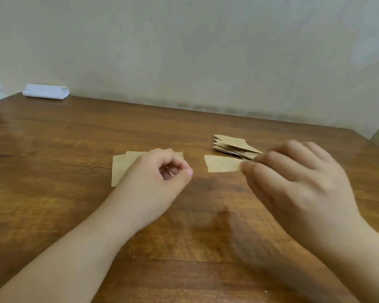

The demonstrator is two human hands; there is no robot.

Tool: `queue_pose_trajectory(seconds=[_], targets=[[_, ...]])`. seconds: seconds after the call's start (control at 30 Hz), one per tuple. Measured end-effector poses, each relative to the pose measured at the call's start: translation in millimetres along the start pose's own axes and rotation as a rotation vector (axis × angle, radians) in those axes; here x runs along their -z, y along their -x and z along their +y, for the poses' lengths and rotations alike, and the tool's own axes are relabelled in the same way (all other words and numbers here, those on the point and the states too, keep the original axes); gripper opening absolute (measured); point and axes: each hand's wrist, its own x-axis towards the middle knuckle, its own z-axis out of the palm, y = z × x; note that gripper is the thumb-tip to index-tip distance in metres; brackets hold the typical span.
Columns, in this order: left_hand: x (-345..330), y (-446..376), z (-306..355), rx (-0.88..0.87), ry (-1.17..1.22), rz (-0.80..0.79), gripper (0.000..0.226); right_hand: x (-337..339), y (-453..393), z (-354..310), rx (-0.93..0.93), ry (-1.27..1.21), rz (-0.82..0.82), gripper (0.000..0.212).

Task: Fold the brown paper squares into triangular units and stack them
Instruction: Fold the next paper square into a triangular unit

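Head view: left hand [155,182] seen with fingers curled in loosely, nothing held between them; small pile of flat brown paper squares [120,166] partly hidden beneath and beyond its knuckles. Right hand [293,182] blurred; folded brown strip [222,164] pinched at its right end between thumb and fingertips [246,168], strip pointing left toward left thumb. Stack of folded triangular units [234,146] placed just beyond right fingertips, on wooden table [74,138]. White folded cloth [46,91] seen far beyond left hand, by wall.
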Motion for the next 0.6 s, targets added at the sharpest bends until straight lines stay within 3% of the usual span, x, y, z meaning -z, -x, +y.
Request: queue_pose_trajectory(seconds=[0.07,0.13,0.27,0.4,0.6], targets=[[4,-6,-5,0.057,0.119,0.160,0.014,1,-7,8,-0.010,0.033,0.054,0.011],[6,-7,-7,0.089,0.162,0.171,0.014,-5,-5,1,0.026,-0.022,-0.010,0.012],[5,-2,-4,0.059,-0.007,-0.106,0.011,-25,25,-24,0.089,-0.155,-0.287,0.008],[0,3,-1,0.040,-0.254,-0.408,0.006,-32,35,-25,-0.073,-0.359,-0.355,0.021],[-9,6,-4,-0.005,-0.374,-0.532,0.010,-30,39,-25,-0.213,-0.687,-0.464,0.020]])
